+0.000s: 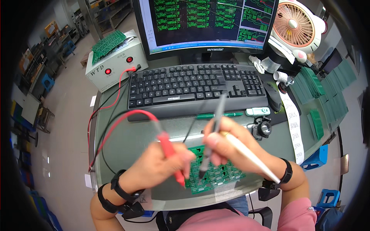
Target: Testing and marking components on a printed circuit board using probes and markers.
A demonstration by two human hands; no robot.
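Note:
My left hand (162,163) is closed round a red test probe (167,148), whose tip points down at the left edge of a green circuit board (217,179). A red lead arches from the probe's top toward the left. In the fingers of my right hand (239,144) is a grey pen-shaped tool (216,134), its dark tip down over the board. That hand also holds a white tapered stick (250,156), which slants back toward my wrist. The board lies on the table below both hands, partly covered by them. Whether either tip touches it I cannot tell.
Behind stand a black keyboard (177,86) and a monitor (208,23) showing a board layout. At left sits a white box (117,63) with red buttons. A green pen (219,115), a round lens (264,128), a paper strip (293,131) and stacked boards (308,82) lie rightward.

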